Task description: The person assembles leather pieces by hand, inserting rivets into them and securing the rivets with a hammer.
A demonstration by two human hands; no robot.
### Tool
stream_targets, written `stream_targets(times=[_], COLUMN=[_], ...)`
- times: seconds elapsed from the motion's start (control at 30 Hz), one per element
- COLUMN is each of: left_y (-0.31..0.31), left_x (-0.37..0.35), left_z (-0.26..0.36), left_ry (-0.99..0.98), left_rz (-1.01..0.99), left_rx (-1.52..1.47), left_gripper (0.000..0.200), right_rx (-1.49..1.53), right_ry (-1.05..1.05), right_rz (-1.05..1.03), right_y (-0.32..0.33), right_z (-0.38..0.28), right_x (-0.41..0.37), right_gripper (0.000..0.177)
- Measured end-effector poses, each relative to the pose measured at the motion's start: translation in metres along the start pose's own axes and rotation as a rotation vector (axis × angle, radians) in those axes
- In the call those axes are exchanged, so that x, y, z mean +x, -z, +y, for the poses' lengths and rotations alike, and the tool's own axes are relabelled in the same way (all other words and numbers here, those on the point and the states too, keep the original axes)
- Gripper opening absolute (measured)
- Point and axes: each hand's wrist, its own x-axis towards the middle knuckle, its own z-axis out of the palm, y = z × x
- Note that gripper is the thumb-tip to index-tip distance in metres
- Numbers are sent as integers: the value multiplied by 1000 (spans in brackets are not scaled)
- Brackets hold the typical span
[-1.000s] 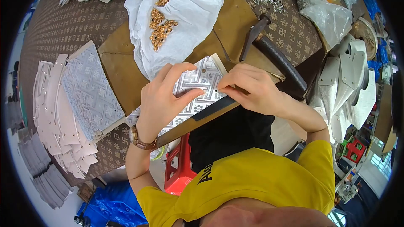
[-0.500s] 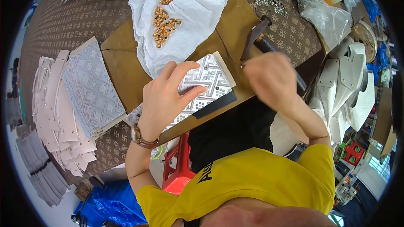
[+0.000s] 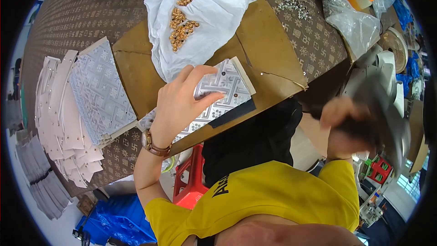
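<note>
My left hand, with a wristwatch on its wrist, presses a grey-and-white patterned panel onto the brown board. Its thumb and forefinger curve apart over the panel, near two dark studs at the right end. A black strip shows under the panel's front edge. Off to the right, my right hand is raised past the board, closed around a dark hammer smeared by motion. Beyond the panel, gold-coloured studs lie on a white cloth-like sheet.
Stacked patterned panels and pale pieces with studs lie at left. Small silver parts are scattered at the back right, near a clear plastic bag and an orange-tipped bottle. A red stool stands below.
My right hand has swung right and up from the board's edge, and the hammer has left the board with it. My left hand and the panel stay nearly still.
</note>
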Motion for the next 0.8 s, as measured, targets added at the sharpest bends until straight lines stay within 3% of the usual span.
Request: stream_targets(times=[0.03, 0.17, 0.2, 0.27, 0.3, 0.37, 0.4, 0.47, 0.57, 0.63, 0.67, 0.73, 0.8], left_y=[0, 2, 5, 6, 6, 6, 7, 12, 26, 37, 41, 40, 37], left_x=[1, -1, -3, -1, -4, 0, 2, 2, 0, 2, 3, 2, 1], left_z=[0, 4, 6, 6, 7, 7, 7, 0, -11, -11, -11, -15, -21], left_ry=[-3, 17, 26, 53, 55, 59, 56, 88, 167, 277, 333, 339, 350], left_rz=[-4, 4, -25, -44, -57, -43, -34, -57, -126, -65, -34, -70, -115], left_rx=[0, 6, 12, 14, 12, -24, -40, -118, -281, -780, -1030, -1091, -1216], left_gripper=[47, 47, 47, 46, 46, 45, 45, 46, 48, 54, 57, 56, 53], right_rx=[1, -743, -737, -732, -727, -757, -758, -1004, -1182, -1270, -1187, -1017, -688], right_ry=[-1, -115, -117, 110, 99, -174, -165, 8, 108, 135, 219, 383, 330], right_rz=[5, -521, -505, -214, -212, 44, 52, 279, 331, 360, 361, 366, 126], right_y=[-6, -52, -54, -46, -43, -25, -16, 0, 14, 14, 8, -10, -32], right_z=[2, 29, 32, 38, 39, 43, 49, 67, 85, 86, 81, 72, 71], right_x=[2, 30, 27, 34, 34, 48, 54, 64, 75, 72, 74, 80, 74], right_gripper=[56, 28, 28, 29, 29, 31, 31, 24, 19, 17, 17, 19, 22])
